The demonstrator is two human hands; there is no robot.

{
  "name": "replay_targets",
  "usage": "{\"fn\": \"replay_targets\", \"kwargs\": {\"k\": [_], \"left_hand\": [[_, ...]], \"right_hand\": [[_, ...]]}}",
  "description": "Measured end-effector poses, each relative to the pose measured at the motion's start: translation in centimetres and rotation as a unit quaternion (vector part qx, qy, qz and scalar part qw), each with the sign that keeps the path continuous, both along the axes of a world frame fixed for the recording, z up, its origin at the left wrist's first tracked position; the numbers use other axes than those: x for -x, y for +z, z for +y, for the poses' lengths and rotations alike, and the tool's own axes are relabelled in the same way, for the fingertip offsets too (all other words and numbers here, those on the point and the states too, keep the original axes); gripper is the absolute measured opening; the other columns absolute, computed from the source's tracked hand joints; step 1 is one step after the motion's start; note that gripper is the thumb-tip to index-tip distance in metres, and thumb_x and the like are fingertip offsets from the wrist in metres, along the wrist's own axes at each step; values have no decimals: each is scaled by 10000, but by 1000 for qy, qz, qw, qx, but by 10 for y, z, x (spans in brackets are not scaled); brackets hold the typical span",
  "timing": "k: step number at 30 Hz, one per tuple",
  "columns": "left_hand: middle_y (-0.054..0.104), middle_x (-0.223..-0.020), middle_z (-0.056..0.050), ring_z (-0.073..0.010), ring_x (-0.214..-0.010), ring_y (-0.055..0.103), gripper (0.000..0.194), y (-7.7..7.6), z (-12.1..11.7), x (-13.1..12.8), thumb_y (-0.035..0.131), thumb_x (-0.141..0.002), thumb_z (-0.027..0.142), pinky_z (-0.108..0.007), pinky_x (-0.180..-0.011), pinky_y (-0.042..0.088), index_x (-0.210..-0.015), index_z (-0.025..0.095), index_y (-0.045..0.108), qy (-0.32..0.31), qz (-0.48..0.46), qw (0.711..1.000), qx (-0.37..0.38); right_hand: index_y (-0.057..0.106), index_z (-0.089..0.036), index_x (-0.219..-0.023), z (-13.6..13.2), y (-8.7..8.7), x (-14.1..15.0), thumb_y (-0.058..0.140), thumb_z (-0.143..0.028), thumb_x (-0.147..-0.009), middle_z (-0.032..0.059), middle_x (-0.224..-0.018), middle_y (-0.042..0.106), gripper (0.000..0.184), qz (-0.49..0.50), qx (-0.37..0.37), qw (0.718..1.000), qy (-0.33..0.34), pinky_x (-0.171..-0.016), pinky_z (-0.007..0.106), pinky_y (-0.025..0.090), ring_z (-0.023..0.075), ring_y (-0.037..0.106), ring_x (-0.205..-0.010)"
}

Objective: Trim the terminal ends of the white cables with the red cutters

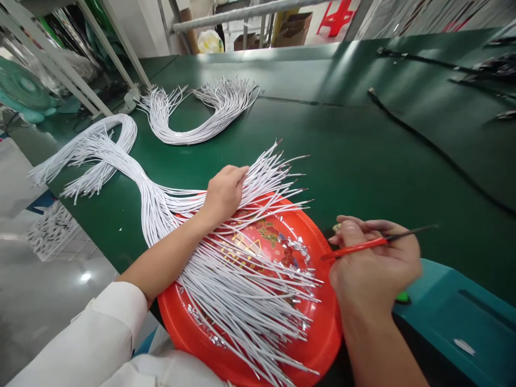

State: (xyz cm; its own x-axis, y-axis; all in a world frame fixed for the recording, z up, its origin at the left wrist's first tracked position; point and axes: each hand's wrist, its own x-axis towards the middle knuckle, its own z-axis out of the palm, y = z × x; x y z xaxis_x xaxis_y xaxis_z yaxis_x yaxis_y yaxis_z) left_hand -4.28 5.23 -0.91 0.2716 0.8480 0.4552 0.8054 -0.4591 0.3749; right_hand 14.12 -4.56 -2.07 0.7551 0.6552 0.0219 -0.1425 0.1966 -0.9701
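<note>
My left hand (224, 194) is closed around part of a bundle of thin white wires (242, 290), whose ends fan out past my fingers to the upper right. The rest of the bundle spreads beneath my left forearm across a round red plastic tray (322, 333) with a printed pattern in its middle. Just off the tray's right rim, my right hand (373, 258) grips a slim tool with a red handle (357, 249) and a dark, pointed metal end; its exact kind is unclear. Something small and pale shows at my right fingertips, too small to name.
Two more bundles of white wires, one curved (193, 134) and one looped (124, 131), lie on the green table (322, 134). Silvery scraps (300, 247) litter the tray. A teal plastic box (455, 312) stands at lower right. Black cables (435, 150) lie at right.
</note>
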Motion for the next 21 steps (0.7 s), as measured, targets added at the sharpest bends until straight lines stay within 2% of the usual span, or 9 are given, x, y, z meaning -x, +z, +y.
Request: {"fn": "replay_targets", "kwargs": {"k": [2,5,8,11,12,14,16,18,21], "left_hand": [[656,-925,-77,-162,-842,582,264,-1,2,1,435,-888,208,-271,-745,462,-1046,154,639,22,56,998,7],[642,-996,-111,-207,-897,566,267,-1,-4,-4,488,-859,225,-327,-794,464,-1065,122,623,-16,140,989,38],[586,-1151,-170,-247,-1030,528,319,1,-20,-15,457,-870,203,-385,-913,422,-1133,71,580,-92,136,986,6],[610,-1105,-166,-230,-1014,547,305,2,-45,-25,409,-901,248,-358,-919,420,-1052,84,616,-217,83,972,27],[637,-1043,-145,-211,-966,571,291,2,-53,-28,417,-902,273,-324,-878,440,-999,103,633,-275,74,956,70],[672,-881,-97,-175,-810,607,258,2,-66,-31,466,-886,323,-266,-728,460,-897,147,654,-399,93,898,161],[677,-768,-69,-153,-678,600,240,1,-74,-32,526,-853,363,-243,-591,419,-809,170,662,-468,139,839,238],[683,-744,-57,-142,-634,592,229,1,-76,-32,560,-832,373,-236,-548,384,-768,182,668,-484,173,802,304],[699,-814,-45,-136,-711,613,163,6,-73,-31,586,-824,330,-215,-613,404,-813,198,681,-488,132,782,364]], "right_hand": [[504,-193,-751,0,-2,0,702,-152,-570,0,-673,648,271,4,0,1000,-2,-467,230,420,105,552,-515],[499,-191,-764,1,-8,-2,705,-146,-584,4,-681,649,278,17,8,1000,5,-488,232,421,97,544,-516],[493,-193,-782,1,-13,-2,705,-150,-600,4,-707,654,282,19,12,1000,17,-499,235,419,86,527,-505],[483,-206,-782,1,-15,-2,696,-193,-626,-20,-719,651,265,9,19,999,24,-495,233,419,79,511,-494],[480,-211,-781,0,-15,-2,692,-207,-636,-29,-721,649,257,6,23,999,24,-494,230,419,77,505,-491],[479,-215,-779,0,-15,-2,691,-219,-644,-34,-725,646,251,4,27,999,24,-490,224,417,72,498,-486],[479,-209,-776,0,-14,-2,698,-206,-639,-27,-720,645,258,7,24,999,27,-488,220,414,70,497,-483],[481,-197,-768,0,-14,-2,702,-180,-632,-16,-710,643,260,11,17,999,33,-489,219,410,67,499,-476],[492,-184,-762,1,-14,-2,704,-153,-624,-3,-699,643,255,16,12,999,32,-488,220,406,65,505,-474]]}}
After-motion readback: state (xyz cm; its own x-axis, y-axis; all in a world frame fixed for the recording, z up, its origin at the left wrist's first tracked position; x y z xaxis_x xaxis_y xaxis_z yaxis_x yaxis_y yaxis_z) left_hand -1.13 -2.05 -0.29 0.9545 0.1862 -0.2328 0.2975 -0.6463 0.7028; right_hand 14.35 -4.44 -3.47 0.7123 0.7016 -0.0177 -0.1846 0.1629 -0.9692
